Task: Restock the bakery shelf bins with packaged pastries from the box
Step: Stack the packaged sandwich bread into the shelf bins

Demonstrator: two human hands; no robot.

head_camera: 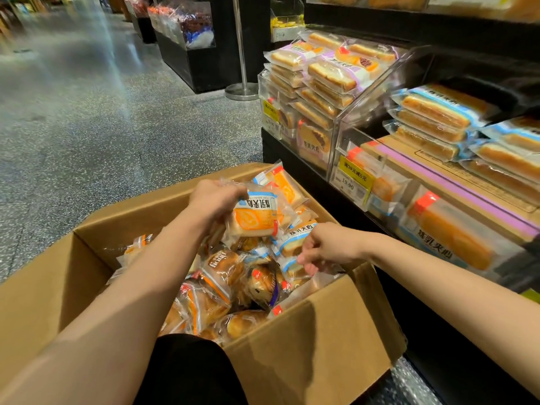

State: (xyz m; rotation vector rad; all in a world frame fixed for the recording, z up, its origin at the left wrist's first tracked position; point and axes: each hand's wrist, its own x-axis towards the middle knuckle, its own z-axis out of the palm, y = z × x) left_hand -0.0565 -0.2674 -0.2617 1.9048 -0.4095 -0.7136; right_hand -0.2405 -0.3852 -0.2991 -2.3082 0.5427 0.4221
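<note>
My left hand (214, 200) keeps a clenched grip on a blue-labelled pastry pack (253, 217), lifted clear above the box (306, 343) so it can travel right to the shelf bins. My right hand (327, 248) pinches the edge of another pack (292, 244) lying on the heap, probably to gather a second one for the same trip. The clear bin (350, 141) at near right already shows matching blue packs. Lower layers in the box are buried, the bin's right end is cut off, and my right fingertips are partly hidden by wrapper.
</note>
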